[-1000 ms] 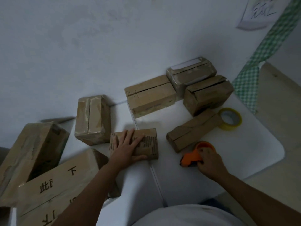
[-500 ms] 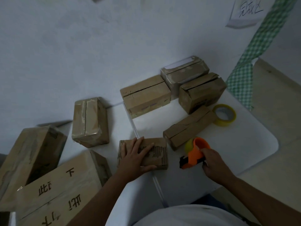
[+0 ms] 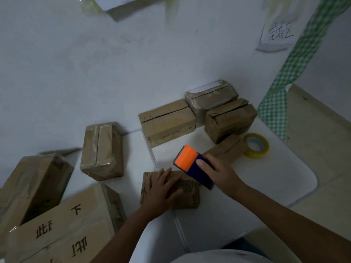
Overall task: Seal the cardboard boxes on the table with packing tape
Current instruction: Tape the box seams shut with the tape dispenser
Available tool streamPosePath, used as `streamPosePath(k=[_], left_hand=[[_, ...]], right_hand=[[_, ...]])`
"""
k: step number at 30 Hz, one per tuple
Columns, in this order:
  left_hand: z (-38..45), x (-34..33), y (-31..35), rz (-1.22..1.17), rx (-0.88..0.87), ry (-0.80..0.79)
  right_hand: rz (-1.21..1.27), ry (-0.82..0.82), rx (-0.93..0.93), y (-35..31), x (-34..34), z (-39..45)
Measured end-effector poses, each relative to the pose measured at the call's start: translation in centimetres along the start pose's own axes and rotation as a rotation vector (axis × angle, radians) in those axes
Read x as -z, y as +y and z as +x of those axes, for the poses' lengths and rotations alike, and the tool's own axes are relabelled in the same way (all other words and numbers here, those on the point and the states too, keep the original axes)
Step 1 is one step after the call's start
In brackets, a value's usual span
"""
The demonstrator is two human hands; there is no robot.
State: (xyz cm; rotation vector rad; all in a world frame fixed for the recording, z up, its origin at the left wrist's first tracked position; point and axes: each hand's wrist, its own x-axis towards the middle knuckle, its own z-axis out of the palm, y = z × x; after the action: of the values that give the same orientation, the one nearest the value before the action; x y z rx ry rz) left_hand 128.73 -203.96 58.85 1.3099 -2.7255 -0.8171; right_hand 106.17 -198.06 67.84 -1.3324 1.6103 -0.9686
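Since the earlier frames, the right hand [image 3: 221,172] has lifted the tape dispenser [image 3: 193,165] off the surface [image 3: 266,186] and carried it to the far right end of the small cardboard box [image 3: 171,189]. Its fingers are closed around the dispenser's blue body, orange end forward. The left hand [image 3: 161,188] lies flat and spread on the box top, gripping nothing — it only pins the box near the surface's front edge. For a clean seal, set the tape's start on the box's end face, press firmly, then draw the dispenser along the flap seam — keeping steady downward pressure with the left hand. A spare tape roll [image 3: 256,146] sits well to the right.
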Motion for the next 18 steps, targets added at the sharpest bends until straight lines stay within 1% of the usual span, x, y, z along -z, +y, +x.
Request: streamPosePath(k=[2,3,4,5,6,7,9,11,16,18], left_hand=[[0.0,1.4,0.3,-0.273,0.033,0.122],[-0.1,2.2,0.5,-0.398,0.092,0.202],[-0.5,3.2,0.7,-0.536,0.197,0.258],[-1.0,4.2,1.1,-0.706,0.319,0.265],[-1.3,5.1,1.4,-0.877,0.422,0.226],[-1.5,5.7,1.6,-1.028,0.488,0.154],[-1.8,6.6,1.9,-1.266,0.513,0.053],[-1.7,7.2,2.0,-1.395,0.503,0.03],[-1.8,7.7,2.0,-1.421,0.508,0.076],[-1.8,7.8,1.9,-1.489,0.511,0.104]], right_hand=[[-0.07,-0.06,-0.024,-0.1,-1.1,0.4],[-0.118,-0.086,-0.039,0.0,-1.6,0.6],[-0.161,-0.103,-0.047,0.1,-2.0,0.7],[-0.191,-0.109,-0.054,0.2,-2.2,0.8],[-0.214,-0.103,-0.055,0.3,-2.4,0.9],[-0.235,-0.097,-0.051,0.4,-2.5,1.1],[-0.272,-0.095,-0.041,0.3,-2.5,1.3],[-0.297,-0.102,-0.027,0.3,-2.4,1.5],[-0.311,-0.125,-0.016,0.0,-2.5,1.6],[-0.339,-0.126,-0.008,-0.1,-2.5,1.7]])
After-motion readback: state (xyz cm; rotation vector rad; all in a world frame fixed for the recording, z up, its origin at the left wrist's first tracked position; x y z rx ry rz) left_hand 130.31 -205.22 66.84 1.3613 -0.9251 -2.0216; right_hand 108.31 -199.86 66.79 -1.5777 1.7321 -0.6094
